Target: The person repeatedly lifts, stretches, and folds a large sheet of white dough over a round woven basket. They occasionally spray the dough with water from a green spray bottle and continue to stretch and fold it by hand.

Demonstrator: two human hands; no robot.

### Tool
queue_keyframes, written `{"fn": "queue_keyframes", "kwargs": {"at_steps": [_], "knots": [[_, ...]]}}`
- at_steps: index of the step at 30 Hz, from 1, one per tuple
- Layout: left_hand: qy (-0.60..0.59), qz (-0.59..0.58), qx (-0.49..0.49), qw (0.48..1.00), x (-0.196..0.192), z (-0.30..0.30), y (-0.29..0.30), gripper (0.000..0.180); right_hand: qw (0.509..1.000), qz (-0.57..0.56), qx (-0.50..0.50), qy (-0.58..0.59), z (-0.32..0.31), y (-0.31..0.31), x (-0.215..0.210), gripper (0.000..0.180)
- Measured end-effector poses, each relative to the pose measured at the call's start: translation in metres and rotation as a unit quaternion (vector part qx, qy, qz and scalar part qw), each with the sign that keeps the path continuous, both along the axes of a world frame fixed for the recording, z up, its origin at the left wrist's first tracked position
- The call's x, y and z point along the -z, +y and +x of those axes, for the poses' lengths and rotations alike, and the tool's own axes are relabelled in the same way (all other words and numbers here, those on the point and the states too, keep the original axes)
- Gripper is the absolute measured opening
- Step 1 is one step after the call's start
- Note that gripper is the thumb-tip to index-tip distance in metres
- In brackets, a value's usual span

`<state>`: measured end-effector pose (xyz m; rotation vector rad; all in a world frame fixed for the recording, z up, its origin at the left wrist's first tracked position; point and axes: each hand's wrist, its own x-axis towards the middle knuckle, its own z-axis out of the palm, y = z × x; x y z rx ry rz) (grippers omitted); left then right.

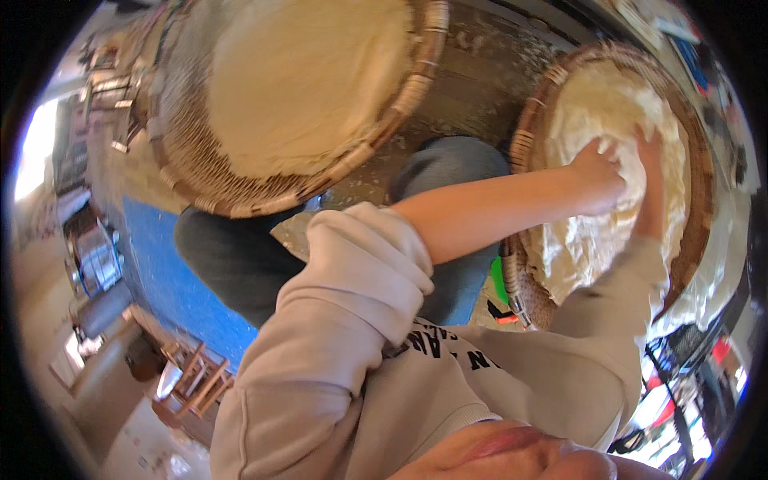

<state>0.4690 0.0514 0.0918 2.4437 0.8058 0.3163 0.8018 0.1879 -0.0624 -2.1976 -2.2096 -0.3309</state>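
On my right stands a round woven basket tray (698, 240) with a wrapped rim, holding a wide, pale yellow layer (560, 240) that looks wrinkled and shiny. Whether it is dough or a covered sheet I cannot tell. My left hand (600, 178) reaches across to it, fingers bent and slightly apart on the surface. Close beside it, my right hand (650, 164) lies with fingers stretched toward the far side. A bright white patch (632, 178) shows between the two hands.
A larger woven basket (280, 198) with a smooth pale layer (312, 88) stands ahead on the left. My knees (452, 164) lie between the baskets. A blue floor area (172, 268), small wooden stools (196, 380) and clear plastic sheeting (712, 280) surround me.
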Motion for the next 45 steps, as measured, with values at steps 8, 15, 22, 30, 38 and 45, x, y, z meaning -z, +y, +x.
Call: {"fn": "queue_keyframes", "kwargs": {"at_steps": [8, 15, 22, 30, 38, 45], "knots": [[0.018, 0.033, -0.400, 0.916, 0.042, -0.324, 0.012, 0.027, 0.960, 0.016, -0.090, 0.265, -0.192, -0.074, -0.123, 0.035], [0.275, 0.034, -0.366, 0.888, 0.122, -0.430, -0.007, 0.034, 0.839, -0.109, -0.361, 0.393, -0.457, -0.095, -0.175, 0.027], [0.134, 0.079, -0.525, 0.837, 0.069, -0.442, 0.004, 0.019, 0.536, -0.548, 0.095, 0.635, -0.616, -0.083, -0.116, 0.043], [0.151, 0.040, -0.454, 0.877, 0.086, -0.424, -0.004, 0.030, 0.500, -0.472, 0.135, 0.713, -0.718, 0.040, -0.066, 0.026], [0.282, -0.314, -0.478, 0.771, 0.101, -0.450, -0.012, 0.081, 0.486, -0.366, -0.036, 0.792, -0.823, 0.108, -0.212, 0.038], [0.235, -0.385, -0.451, 0.770, 0.096, -0.460, -0.010, 0.100, 0.443, -0.312, -0.177, 0.822, -0.823, 0.100, -0.345, 0.037]]}}
